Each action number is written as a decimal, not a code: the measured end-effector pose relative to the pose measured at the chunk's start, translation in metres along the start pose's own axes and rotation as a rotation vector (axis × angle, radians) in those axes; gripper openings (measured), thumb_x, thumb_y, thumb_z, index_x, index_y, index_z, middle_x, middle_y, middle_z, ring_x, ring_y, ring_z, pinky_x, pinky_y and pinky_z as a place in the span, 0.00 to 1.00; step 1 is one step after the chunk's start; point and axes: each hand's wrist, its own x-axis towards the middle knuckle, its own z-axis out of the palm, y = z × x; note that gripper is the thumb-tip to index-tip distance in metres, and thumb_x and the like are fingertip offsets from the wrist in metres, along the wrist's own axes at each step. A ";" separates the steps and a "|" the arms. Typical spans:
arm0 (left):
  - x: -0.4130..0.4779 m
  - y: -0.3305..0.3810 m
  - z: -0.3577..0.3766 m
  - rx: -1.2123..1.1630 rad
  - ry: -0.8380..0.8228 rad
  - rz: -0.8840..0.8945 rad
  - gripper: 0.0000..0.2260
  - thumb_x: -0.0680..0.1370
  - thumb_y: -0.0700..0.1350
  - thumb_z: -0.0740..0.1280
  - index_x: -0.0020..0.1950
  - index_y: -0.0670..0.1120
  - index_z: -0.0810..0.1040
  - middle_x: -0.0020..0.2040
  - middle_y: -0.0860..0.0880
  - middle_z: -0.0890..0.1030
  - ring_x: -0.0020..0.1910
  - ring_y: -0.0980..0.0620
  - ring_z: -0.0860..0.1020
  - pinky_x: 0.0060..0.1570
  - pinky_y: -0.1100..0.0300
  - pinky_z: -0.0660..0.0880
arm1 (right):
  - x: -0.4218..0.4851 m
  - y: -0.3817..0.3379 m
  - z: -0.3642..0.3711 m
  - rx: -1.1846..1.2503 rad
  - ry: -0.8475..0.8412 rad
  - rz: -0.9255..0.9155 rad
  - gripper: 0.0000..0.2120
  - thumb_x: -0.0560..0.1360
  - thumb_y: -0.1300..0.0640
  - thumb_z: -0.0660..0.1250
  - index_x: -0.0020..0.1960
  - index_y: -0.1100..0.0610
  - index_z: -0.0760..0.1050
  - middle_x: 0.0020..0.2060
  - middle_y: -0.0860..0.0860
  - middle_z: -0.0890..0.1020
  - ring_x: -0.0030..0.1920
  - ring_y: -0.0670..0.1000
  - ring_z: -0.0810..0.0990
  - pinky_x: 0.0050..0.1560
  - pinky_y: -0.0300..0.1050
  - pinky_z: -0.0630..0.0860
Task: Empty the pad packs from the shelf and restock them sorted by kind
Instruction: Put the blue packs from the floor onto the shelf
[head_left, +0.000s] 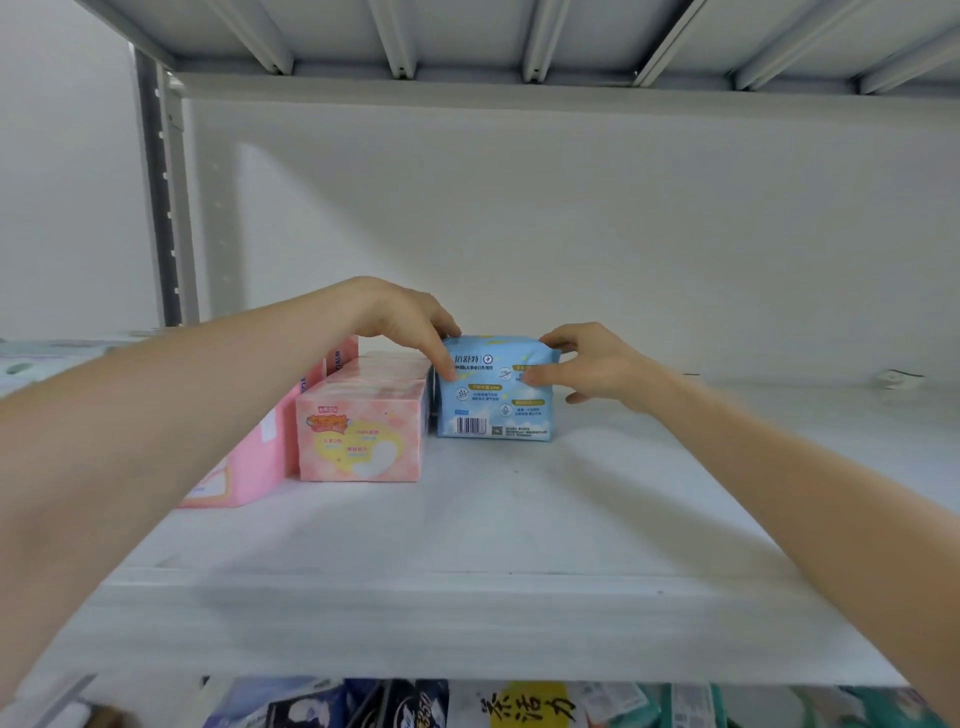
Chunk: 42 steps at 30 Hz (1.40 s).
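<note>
A light blue pad pack (493, 400) stands upright on the white shelf (519, 519), its barcode side facing me. My left hand (400, 322) grips its top left corner, thumb down the front face. My right hand (587, 364) holds its right edge, fingers curled round the top right corner. Directly left of it stands a row of pale pink patterned pad packs (363, 431). A plain pink pack (260, 457) stands further left, partly hidden behind my left forearm.
The shelf's right half is bare up to a small white tag (898, 379) near the back wall. A metal upright (161, 208) bounds the left side. Below the front edge, several mixed packs (467, 706) fill the lower shelf.
</note>
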 end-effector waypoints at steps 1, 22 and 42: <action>-0.005 0.002 0.001 -0.003 0.018 0.003 0.32 0.72 0.52 0.74 0.74 0.50 0.68 0.72 0.51 0.69 0.71 0.50 0.66 0.72 0.52 0.60 | -0.003 -0.002 0.000 -0.025 0.023 -0.014 0.29 0.70 0.51 0.76 0.67 0.57 0.72 0.62 0.52 0.75 0.60 0.52 0.76 0.50 0.50 0.81; -0.151 0.021 0.092 0.027 0.571 0.140 0.30 0.77 0.58 0.64 0.76 0.47 0.62 0.75 0.46 0.65 0.74 0.46 0.63 0.71 0.47 0.60 | -0.157 -0.036 0.006 -0.650 0.211 -0.063 0.29 0.77 0.46 0.61 0.75 0.53 0.60 0.69 0.54 0.72 0.69 0.58 0.68 0.65 0.57 0.67; -0.384 0.015 0.222 0.234 0.434 -0.116 0.32 0.79 0.61 0.59 0.78 0.48 0.56 0.77 0.43 0.60 0.76 0.44 0.58 0.74 0.45 0.56 | -0.375 -0.064 0.060 -0.875 0.100 -0.250 0.29 0.78 0.46 0.57 0.76 0.54 0.55 0.73 0.54 0.65 0.73 0.56 0.62 0.71 0.65 0.53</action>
